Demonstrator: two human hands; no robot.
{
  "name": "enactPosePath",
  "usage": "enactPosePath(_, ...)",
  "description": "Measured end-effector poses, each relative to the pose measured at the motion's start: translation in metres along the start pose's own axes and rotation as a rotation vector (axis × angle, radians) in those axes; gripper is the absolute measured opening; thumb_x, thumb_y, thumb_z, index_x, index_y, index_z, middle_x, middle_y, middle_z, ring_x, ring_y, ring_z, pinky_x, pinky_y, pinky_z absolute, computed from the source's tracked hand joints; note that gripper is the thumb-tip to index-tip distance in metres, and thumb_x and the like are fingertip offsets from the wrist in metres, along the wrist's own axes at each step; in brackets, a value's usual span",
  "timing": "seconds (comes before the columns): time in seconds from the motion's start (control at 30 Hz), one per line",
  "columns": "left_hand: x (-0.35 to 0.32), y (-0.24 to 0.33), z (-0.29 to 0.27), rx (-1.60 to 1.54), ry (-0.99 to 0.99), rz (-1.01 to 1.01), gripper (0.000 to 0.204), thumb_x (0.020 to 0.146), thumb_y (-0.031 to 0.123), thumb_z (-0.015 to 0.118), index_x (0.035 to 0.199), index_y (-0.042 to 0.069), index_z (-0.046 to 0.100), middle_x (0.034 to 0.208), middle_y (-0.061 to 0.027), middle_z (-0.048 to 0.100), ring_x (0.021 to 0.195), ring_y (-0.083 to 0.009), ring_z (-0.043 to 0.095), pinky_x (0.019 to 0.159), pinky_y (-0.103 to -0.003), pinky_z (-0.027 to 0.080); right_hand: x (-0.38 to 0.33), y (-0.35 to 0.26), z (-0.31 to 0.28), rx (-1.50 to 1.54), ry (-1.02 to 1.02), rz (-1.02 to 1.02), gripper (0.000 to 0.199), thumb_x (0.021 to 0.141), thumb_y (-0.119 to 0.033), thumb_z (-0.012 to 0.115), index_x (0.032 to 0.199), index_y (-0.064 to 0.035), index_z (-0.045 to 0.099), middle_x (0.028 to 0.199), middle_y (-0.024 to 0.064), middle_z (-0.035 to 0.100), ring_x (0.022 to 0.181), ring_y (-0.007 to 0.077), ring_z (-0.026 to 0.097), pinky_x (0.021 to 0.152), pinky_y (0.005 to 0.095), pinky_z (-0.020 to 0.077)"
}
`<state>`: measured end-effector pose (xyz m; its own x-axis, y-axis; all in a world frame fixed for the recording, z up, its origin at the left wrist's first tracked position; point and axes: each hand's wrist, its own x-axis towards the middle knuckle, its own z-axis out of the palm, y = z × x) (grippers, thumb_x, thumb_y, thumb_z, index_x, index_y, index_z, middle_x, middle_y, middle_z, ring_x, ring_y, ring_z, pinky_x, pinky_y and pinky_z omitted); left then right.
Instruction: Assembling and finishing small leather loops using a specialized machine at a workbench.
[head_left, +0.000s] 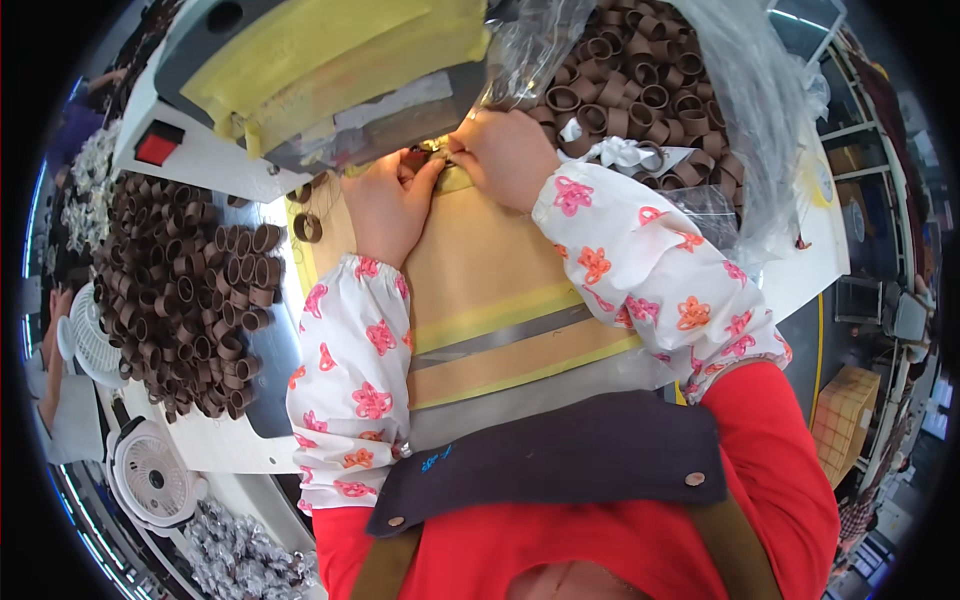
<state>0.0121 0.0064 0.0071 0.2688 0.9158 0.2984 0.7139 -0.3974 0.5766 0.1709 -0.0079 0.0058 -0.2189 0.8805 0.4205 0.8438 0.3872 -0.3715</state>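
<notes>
My left hand (392,212) and my right hand (510,158) meet below the head of a white and grey machine (345,75), at a small lit spot. Both have bent fingers pinched together. What they pinch is small and mostly covered by the fingers and the machine, so I cannot make it out. Under my wrists lies a tan work surface (480,255) edged with yellow tape. A few loose brown rings (307,228) rest just left of my left hand. Beyond my right hand is a heap of similar brown rings (640,95).
A large pile of brown rings (185,290) covers the left side of the table. Clear plastic sheeting (755,110) drapes beside the right heap, with a white crumpled piece (625,153) on it. A white fan (155,478) stands at lower left, a cardboard box (845,415) at right.
</notes>
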Motion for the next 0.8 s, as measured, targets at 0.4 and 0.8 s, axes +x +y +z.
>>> enactPosePath(0.4, -0.049, -0.053, -0.078, 0.355, 0.115, 0.077, 0.018, 0.077, 0.022, 0.062, 0.067, 0.008, 0.057, 0.054, -0.0019, 0.053, 0.052, -0.0187, 0.051, 0.088, -0.036, 0.028, 0.000, 0.021, -0.082, 0.007, 0.075, 0.066, 0.011, 0.072, -0.013, 0.061, 0.078, -0.0049, 0.060, 0.073, 0.0110, 0.059, 0.070, 0.0273, 0.059, 0.062, 0.0363, 0.0463)
enactPosePath(0.8, -0.028, 0.009, -0.019, 0.120, 0.085, 0.261, 0.031, 0.076, 0.007, 0.054, 0.105, -0.003, 0.052, 0.095, -0.0214, 0.055, 0.092, -0.0376, 0.048, 0.083, -0.044, 0.037, 0.006, 0.076, -0.097, -0.156, -0.032, 0.303, 0.014, 0.071, -0.012, 0.059, 0.086, -0.0109, 0.062, 0.080, 0.0083, 0.064, 0.077, 0.0267, 0.061, 0.067, 0.0368, 0.0481)
